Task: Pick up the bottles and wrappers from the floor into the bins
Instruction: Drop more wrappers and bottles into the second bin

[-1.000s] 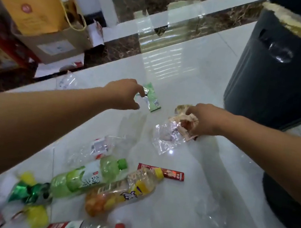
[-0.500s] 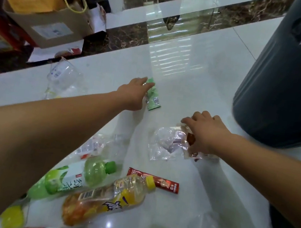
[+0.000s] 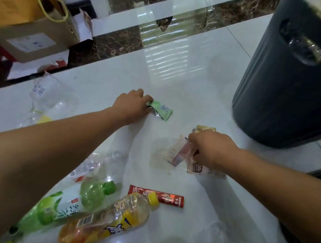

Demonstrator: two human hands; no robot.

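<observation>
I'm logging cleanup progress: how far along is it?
Early. A bottle shows through the dark bin's handle hole. Left hand pinches the green wrapper; right hand grips clear crumpled wrappers. Green-capped bottle, yellow-capped bottle and red sachet remain.

Bare white floor (image 3: pixel 191 88) lies open through the upper centre of the frame, between the green wrapper (image 3: pixel 160 110) and the dark bin (image 3: pixel 299 79) at the right — a clear lane. Lower left is crowded: a green bottle (image 3: pixel 63 208), a yellow-capped bottle (image 3: pixel 106 223) and a red sachet (image 3: pixel 156 196) lie close together. Boxes (image 3: pixel 27 43) block the upper left.
</observation>
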